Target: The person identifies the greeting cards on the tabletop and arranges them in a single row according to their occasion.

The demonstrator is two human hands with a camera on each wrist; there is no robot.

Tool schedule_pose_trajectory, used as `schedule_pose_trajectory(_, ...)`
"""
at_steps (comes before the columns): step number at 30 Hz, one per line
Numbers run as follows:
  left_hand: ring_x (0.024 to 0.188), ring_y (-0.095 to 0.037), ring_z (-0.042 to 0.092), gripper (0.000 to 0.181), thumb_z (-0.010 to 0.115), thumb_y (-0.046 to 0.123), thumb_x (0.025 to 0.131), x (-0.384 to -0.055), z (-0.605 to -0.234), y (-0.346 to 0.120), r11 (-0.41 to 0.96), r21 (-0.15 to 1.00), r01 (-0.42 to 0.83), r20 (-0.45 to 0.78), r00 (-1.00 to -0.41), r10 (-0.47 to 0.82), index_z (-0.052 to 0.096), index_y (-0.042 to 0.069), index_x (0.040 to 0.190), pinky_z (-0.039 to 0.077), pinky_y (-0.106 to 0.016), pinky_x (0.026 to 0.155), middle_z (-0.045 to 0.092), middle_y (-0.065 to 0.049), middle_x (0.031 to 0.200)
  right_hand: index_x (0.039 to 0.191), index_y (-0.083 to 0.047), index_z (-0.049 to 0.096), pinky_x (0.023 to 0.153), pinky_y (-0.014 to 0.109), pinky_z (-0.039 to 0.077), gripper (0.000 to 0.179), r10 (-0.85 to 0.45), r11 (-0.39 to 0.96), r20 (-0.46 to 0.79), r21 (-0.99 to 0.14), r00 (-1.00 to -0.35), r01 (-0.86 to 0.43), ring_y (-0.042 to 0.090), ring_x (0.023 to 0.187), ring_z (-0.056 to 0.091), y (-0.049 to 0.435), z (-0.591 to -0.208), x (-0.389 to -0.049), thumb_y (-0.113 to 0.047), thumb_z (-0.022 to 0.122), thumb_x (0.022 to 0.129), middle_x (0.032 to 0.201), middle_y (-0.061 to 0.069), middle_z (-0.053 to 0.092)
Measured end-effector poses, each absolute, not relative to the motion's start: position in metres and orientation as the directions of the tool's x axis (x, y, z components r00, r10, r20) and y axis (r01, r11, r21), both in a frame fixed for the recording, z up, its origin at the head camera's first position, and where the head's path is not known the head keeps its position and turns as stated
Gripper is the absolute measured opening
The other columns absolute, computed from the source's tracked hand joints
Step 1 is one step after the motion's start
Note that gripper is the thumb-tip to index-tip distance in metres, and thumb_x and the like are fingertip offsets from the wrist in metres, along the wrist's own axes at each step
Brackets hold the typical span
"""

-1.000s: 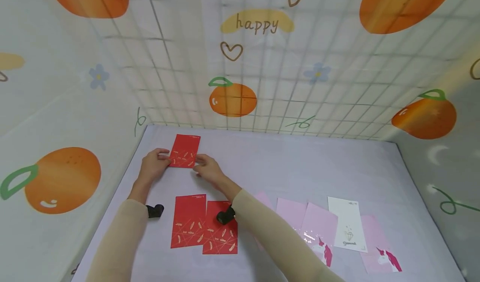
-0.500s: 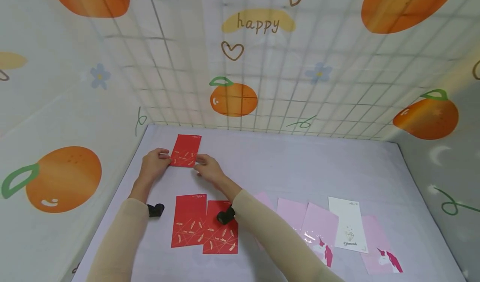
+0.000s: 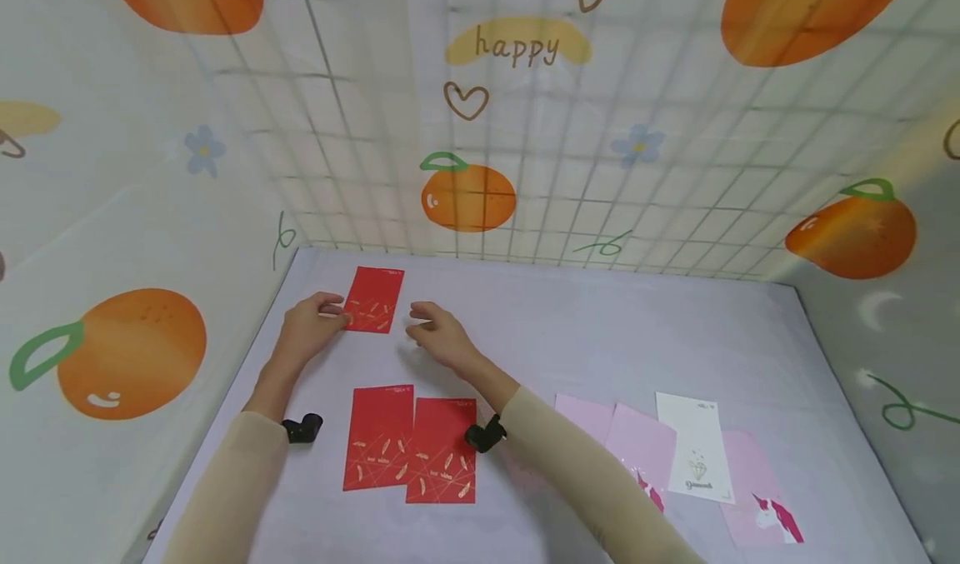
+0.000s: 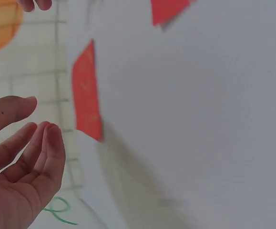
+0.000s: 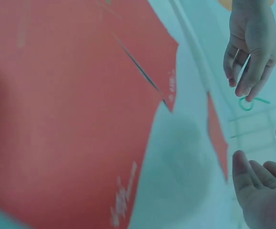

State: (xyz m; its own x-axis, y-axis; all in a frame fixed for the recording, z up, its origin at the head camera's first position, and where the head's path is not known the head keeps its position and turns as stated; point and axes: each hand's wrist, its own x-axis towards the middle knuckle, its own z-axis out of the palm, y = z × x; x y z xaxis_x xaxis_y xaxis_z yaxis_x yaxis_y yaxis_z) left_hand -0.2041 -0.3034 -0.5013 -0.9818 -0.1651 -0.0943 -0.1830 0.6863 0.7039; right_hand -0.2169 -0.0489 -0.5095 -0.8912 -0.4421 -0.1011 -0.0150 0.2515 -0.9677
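A red card (image 3: 374, 300) with gold feather-like prints lies flat near the far left corner of the table. My left hand (image 3: 306, 331) is at its left edge, the thumb near the lower corner; in the left wrist view its loosely bent fingers (image 4: 52, 148) show a gap and pinch nothing. To the right of the card, my right hand (image 3: 444, 336) is apart from it, fingers relaxed and holding nothing. Two more red cards, a left one (image 3: 377, 435) and a right one (image 3: 438, 456), lie nearer, slightly overlapping. The right wrist's black camera partly covers the right one.
At the right lie several pink cards (image 3: 641, 435), some with a unicorn print, and a white card (image 3: 693, 447) with a diamond print. My right sleeve (image 3: 577, 464) hides part of the pink ones. Printed curtains (image 3: 525, 131) stand behind the white table (image 3: 600, 322) and at its sides.
My right hand has let go of the far red card's right edge and moved off to the right. The left hand stays by the left edge; the card lies almost where it was.
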Motion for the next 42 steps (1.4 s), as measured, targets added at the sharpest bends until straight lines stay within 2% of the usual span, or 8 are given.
schedule_pose_trajectory(4,0.106,-0.038,0.064,0.047,0.065,0.026,0.097,-0.191,-0.487,-0.294,0.693,0.709,-0.134,-0.077,-0.991,-0.113,0.055,0.004,0.137,0.056,-0.048,0.084,0.063,-0.020,0.122,0.145,-0.013,0.050,0.089,0.033,0.054,0.049,-0.469,0.309,-0.068,-0.947,-0.880,-0.092,0.020,0.117,0.061,-0.031,-0.497,-0.207,-0.023,0.063,0.099,0.138,0.008,0.058)
schedule_pose_trajectory(12,0.106,-0.034,0.065,0.049,0.071,0.029,0.094,-0.165,-0.469,-0.267,0.679,0.733,-0.039,-0.019,-0.999,-0.036,0.057,0.006,0.135,0.058,-0.045,0.079,0.064,-0.016,0.122,0.142,-0.011,0.051,0.091,0.032,0.053,0.045,-0.509,0.322,0.047,-0.916,-0.859,-0.241,0.020,0.113,0.062,-0.003,-0.483,-0.185,-0.018,0.062,0.099,0.130,0.009,0.061)
schedule_pose_trajectory(19,0.102,-0.030,0.067,0.047,0.074,0.029,0.091,-0.140,-0.462,-0.242,0.639,0.769,0.022,0.039,-0.999,-0.011,0.060,0.010,0.132,0.059,-0.043,0.078,0.067,-0.011,0.118,0.137,-0.011,0.054,0.089,0.032,0.053,0.041,-0.491,0.301,0.130,-0.903,-0.862,-0.307,0.018,0.106,0.063,0.026,-0.475,-0.164,-0.015,0.064,0.098,0.119,0.009,0.064)
schedule_pose_trajectory(22,0.102,-0.028,0.068,0.047,0.076,0.028,0.090,-0.131,-0.460,-0.233,0.613,0.789,0.028,0.043,-0.999,-0.009,0.060,0.012,0.132,0.059,-0.041,0.078,0.067,-0.007,0.117,0.136,-0.012,0.055,0.088,0.033,0.054,0.040,-0.473,0.306,0.146,-0.898,-0.869,-0.317,0.016,0.104,0.063,0.038,-0.472,-0.154,-0.016,0.064,0.097,0.116,0.009,0.064)
schedule_pose_trajectory(28,0.102,-0.027,0.067,0.045,0.076,0.024,0.090,-0.115,-0.459,-0.220,0.585,0.810,0.041,0.052,-0.999,-0.002,0.062,0.014,0.131,0.060,-0.040,0.075,0.067,-0.007,0.117,0.135,-0.015,0.056,0.087,0.038,0.054,0.040,-0.450,0.283,0.171,-0.904,-0.877,-0.321,0.014,0.102,0.063,0.058,-0.471,-0.136,-0.016,0.066,0.097,0.111,0.001,0.064)
schedule_pose_trajectory(35,0.100,-0.024,0.068,0.043,0.077,0.024,0.089,-0.098,-0.462,-0.208,0.566,0.824,0.021,0.030,-1.000,-0.007,0.063,0.016,0.129,0.059,-0.036,0.074,0.068,-0.004,0.115,0.134,-0.017,0.056,0.086,0.039,0.054,0.038,-0.439,0.262,0.192,-0.907,-0.878,-0.329,0.015,0.102,0.062,0.078,-0.477,-0.117,-0.017,0.066,0.097,0.111,0.004,0.064)
schedule_pose_trajectory(42,0.095,-0.022,0.070,0.043,0.079,0.022,0.087,-0.083,-0.468,-0.194,0.509,0.860,-0.014,-0.006,-1.000,-0.017,0.064,0.018,0.127,0.060,-0.034,0.071,0.068,-0.002,0.113,0.133,-0.021,0.057,0.086,0.041,0.054,0.038,-0.419,0.251,0.168,-0.923,-0.892,-0.292,0.014,0.101,0.061,0.091,-0.480,-0.098,-0.016,0.068,0.096,0.109,-0.007,0.063)
